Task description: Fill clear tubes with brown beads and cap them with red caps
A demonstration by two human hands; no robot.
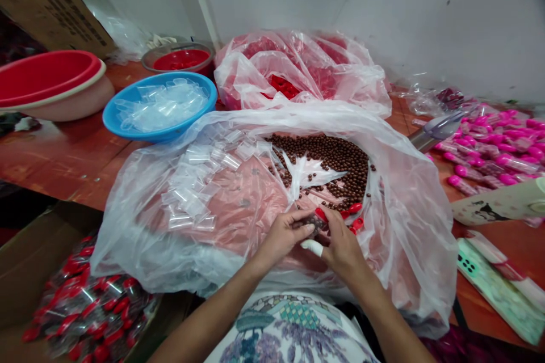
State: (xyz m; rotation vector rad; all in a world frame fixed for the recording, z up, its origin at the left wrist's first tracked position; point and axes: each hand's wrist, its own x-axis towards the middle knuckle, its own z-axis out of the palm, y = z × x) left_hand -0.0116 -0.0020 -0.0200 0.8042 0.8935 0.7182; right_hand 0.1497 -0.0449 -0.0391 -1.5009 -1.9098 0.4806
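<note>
In the middle of the head view, my left hand and my right hand meet over the plastic sheet. Between their fingers is a small clear tube with dark beads inside and a red cap at its upper end; whether the cap is fully seated cannot be made out. A white wrap covers my right thumb. Just beyond the hands lie loose brown beads in a heap. Red caps or scoops lie beside my right fingers. Several empty clear tubes are spread on the left.
A blue basin of clear pieces stands back left, near red and white basins. Behind is a bag of red parts. Pink-capped tubes and a phone are right. A box below left holds red-capped tubes.
</note>
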